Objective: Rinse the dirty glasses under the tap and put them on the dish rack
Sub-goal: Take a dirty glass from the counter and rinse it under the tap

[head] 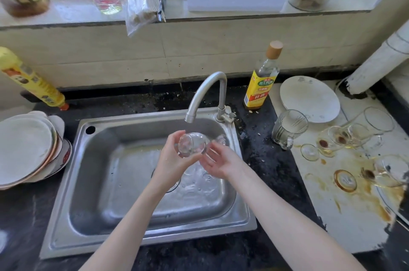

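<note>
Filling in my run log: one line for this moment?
step: rinsing | left hand: holds glass under tap | right hand: open beneath

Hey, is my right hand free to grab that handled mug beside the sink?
Probably yes: the right hand lies open under the glass that the left hand holds, with bare counter before the handled mug.
</note>
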